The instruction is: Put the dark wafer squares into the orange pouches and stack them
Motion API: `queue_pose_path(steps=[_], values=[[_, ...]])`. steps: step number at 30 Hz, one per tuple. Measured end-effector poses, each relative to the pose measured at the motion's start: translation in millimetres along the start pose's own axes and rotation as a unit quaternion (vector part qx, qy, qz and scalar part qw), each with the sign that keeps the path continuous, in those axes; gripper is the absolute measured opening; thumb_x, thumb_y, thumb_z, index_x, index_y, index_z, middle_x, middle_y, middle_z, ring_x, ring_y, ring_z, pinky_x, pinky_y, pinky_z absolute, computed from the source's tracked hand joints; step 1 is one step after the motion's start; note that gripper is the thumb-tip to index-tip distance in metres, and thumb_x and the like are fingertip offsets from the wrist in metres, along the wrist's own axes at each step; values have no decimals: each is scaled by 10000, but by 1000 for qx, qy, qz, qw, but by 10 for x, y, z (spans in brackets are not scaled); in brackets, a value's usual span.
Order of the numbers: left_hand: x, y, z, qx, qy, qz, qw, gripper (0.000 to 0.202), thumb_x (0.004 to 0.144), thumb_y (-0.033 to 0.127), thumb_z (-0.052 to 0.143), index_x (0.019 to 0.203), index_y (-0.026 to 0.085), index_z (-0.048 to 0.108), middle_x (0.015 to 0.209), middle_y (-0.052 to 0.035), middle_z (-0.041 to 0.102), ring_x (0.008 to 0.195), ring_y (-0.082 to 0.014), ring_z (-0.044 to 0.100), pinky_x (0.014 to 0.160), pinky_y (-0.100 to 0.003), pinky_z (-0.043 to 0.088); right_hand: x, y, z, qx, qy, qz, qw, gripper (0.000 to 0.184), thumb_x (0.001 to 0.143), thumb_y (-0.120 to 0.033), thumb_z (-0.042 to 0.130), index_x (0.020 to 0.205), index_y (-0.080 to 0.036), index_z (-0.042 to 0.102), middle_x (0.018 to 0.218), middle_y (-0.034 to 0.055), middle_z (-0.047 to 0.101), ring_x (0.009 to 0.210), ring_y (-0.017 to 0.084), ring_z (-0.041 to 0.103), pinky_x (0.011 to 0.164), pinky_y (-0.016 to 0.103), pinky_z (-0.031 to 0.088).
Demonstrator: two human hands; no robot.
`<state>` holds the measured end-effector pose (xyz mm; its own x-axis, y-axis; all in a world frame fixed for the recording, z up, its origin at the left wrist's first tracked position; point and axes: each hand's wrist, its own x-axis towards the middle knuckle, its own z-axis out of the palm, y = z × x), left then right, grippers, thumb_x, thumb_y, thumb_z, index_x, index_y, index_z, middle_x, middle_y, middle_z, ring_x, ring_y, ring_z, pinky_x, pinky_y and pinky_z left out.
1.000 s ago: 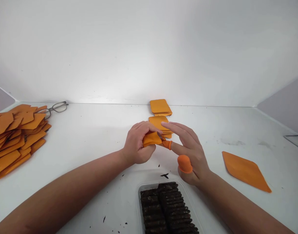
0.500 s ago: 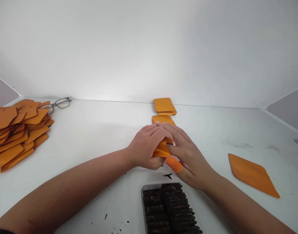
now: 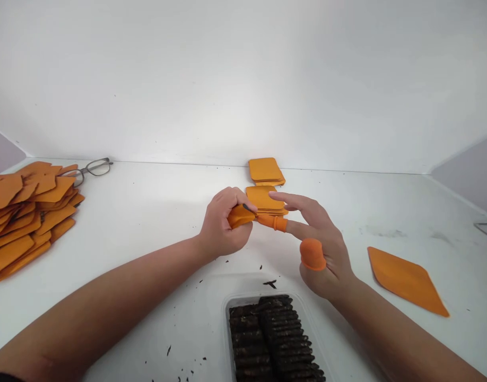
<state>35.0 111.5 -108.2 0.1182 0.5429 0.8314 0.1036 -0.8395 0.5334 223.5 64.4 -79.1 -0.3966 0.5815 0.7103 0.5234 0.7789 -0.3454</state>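
My left hand [image 3: 227, 225] is closed around an orange paper-like packet [image 3: 238, 216], bent in the grip, with a dark edge of something at its right end. My right hand [image 3: 323, 239] is open, its fingers apart, with an orange finger cot [image 3: 312, 254] on the thumb and another finger cot [image 3: 277, 223] on the index finger. That index fingertip reaches the right end of the packet; whether it pushes inside cannot be made out. Just beyond my hands lie a near stack of orange packets [image 3: 263, 197] and a farther stack [image 3: 266, 170].
A clear plastic tub [image 3: 226, 339] of dark brown, stacked flat pieces stands at the front. A heap of orange pieces [image 3: 32, 212] and eyeglasses [image 3: 99, 167] lie left. One flat orange piece [image 3: 406, 281] lies right. Dark crumbs [image 3: 270, 284] dot the white table.
My hands were together over the packet. Now my right hand has drawn back to the right and opened, while my left hand keeps the packet, slightly farther left. The near stack shows more.
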Motion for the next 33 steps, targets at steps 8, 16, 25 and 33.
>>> queue_pose_path(steps=[8,16,25,33], values=[[-8,-25,0,-24,-6,22,999,316,660,53,504,926,223,522,803,-2,581,721,-148,540,655,-309,442,6,-37,2,-5,16,-34,999,433,1073,-491,359,1283,-283,675,1447,93,533,1238,268,559,1009,490,507],[0,-25,5,-16,-49,25,998,363,653,87,539,987,227,529,836,-14,621,725,-164,559,672,-328,457,15,-64,0,-50,20,-85,995,439,1061,-507,365,1315,-268,631,1445,134,510,1228,294,559,967,517,529],[-53,15,78,-29,-97,59,993,409,651,182,581,1049,243,511,892,-21,647,810,-192,611,732,-373,525,46,-38,62,-37,-90,-60,993,512,1079,-488,302,888,-179,662,1451,141,535,1348,299,510,1057,520,492],[-30,0,21,-56,-77,3,995,340,680,113,567,997,228,521,862,-19,637,720,-156,595,694,-347,527,-16,-4,84,-13,-47,-50,998,476,1088,-471,290,1185,-191,662,1447,138,532,1261,255,559,998,455,508]])
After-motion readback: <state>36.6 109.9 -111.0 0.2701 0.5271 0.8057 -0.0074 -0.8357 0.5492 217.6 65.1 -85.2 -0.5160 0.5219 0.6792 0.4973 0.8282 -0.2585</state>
